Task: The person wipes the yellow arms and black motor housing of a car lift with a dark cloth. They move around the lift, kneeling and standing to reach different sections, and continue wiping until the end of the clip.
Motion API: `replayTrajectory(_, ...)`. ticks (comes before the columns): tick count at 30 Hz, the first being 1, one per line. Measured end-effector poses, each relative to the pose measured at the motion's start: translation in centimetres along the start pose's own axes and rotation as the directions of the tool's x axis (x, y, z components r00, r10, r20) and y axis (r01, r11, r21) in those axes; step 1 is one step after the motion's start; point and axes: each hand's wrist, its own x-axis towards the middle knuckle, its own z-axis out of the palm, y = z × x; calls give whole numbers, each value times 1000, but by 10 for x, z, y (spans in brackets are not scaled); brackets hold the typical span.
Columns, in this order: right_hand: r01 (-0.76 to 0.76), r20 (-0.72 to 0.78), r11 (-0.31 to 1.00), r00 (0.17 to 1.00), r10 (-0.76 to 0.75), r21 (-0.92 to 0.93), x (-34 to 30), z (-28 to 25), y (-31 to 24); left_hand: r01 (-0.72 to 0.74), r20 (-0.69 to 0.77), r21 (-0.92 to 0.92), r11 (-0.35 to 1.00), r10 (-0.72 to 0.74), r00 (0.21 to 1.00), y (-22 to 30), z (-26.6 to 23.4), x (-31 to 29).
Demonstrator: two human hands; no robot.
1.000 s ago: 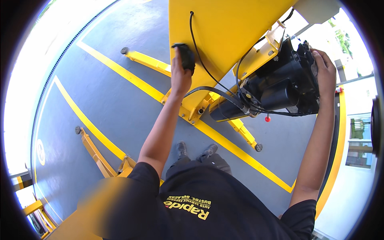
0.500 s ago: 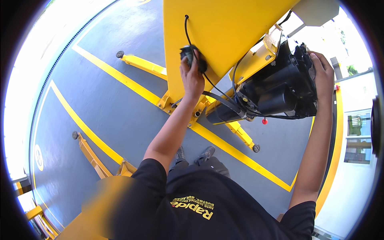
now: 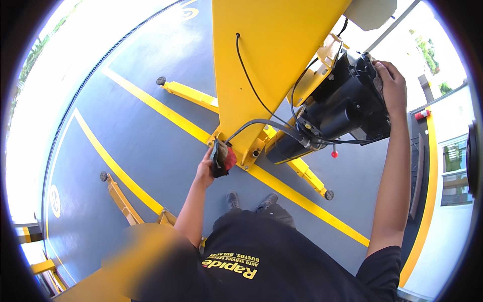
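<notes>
My left hand [image 3: 205,168] is closed on a crumpled rag [image 3: 225,158] of dark, grey and red cloth, held low beside the foot of the yellow lift column [image 3: 261,60]. The rag looks apart from the column. At the right, my right hand [image 3: 393,86] curls over the outer end of a black motor and pump unit [image 3: 342,105]. Under its palm shows a greyish, wrinkled patch, apparently another rag [image 3: 378,83], pressed against the housing. The fingertips bend over the top edge and are partly hidden.
A thin black cable [image 3: 246,75] hangs down the column, and a thicker hose [image 3: 256,122] runs to the unit. A red-knobbed lever [image 3: 334,154] sticks out below. Yellow lift arms [image 3: 191,95] stretch over the grey floor. A white wall with a window [image 3: 454,156] stands right.
My left hand has come down and left from the column's face to beside its foot, with the rag in it. My right hand stays on the motor unit. The whole view has shifted slightly.
</notes>
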Motion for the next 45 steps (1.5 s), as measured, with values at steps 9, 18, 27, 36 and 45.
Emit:
replayTrajectory(9,-126,60,990,991,122,59,8,0,8,227,384,-388,893,-67,921,5,-47,-94)
replayTrajectory(18,-15,79,1000,997,14,12,16,-8,10,80,537,-394,916,159,829,43,46,-111)
replayTrajectory(27,200,138,796,933,-334,572,-157,-7,-70,32,487,-475,879,232,842,46,56,-178)
replayTrajectory(36,-839,888,295,422,-180,458,-329,194,-99,-109,486,-374,921,296,822,70,26,-195)
replayTrajectory(45,-816,818,144,516,-254,560,-329,320,-223,-391,298,909,145,432,851,167,22,-176)
